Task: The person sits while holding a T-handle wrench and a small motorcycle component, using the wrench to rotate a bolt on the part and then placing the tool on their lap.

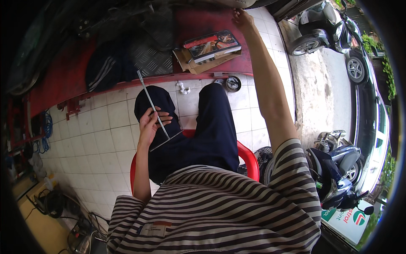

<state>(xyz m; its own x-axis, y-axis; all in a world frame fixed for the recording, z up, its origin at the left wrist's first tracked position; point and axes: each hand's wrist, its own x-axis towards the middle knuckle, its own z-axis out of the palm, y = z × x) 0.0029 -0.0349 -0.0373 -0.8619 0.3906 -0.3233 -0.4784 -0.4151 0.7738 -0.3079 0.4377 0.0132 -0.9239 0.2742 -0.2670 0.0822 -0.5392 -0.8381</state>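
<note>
Over my left thigh, my left hand (154, 120) is closed around the shaft of a silver T-handle wrench (146, 91). Its crossbar lies toward my lap, and the socket end points up and away toward the red platform. My right arm stretches far forward, with my right hand (242, 19) at the top edge beside the underside of a dark vehicle part (228, 3). The fingers there are curled; whether anything is in them is too small to make out.
On the red platform (203, 25) lie a boxed kit (211, 44) on cardboard (182, 60) and a dark striped cloth (101, 72). A round metal part (233, 84) and a crumpled white rag (183, 87) are on the tiles. I sit on a red chair (249, 161); scooters (338, 161) stand right.
</note>
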